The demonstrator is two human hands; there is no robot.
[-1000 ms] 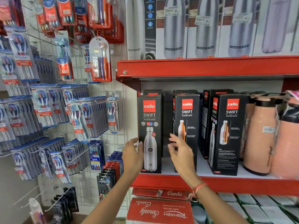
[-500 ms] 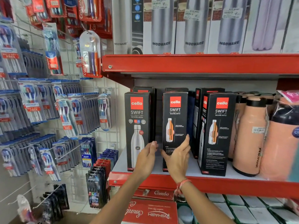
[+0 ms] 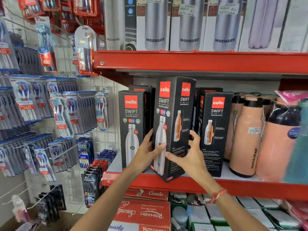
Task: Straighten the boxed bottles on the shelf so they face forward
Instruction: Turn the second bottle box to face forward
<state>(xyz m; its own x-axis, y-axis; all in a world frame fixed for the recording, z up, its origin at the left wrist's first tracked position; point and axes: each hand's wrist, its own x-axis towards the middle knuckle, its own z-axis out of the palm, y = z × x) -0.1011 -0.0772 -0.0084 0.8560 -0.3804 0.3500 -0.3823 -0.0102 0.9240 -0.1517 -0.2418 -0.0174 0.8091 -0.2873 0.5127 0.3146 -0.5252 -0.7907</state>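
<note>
While gripped: box (image 3: 173, 124) betw. boxes (image 3: 131, 129), prob. touching.

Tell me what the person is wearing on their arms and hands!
Both arms are bare, with no sleeves showing and no gloves. The left hand has nothing on it or on its wrist. The right hand has a red and white thread bracelet tied round its wrist, a bit frayed and knotted. No rings or watch show on the fingers or wrists.
</note>
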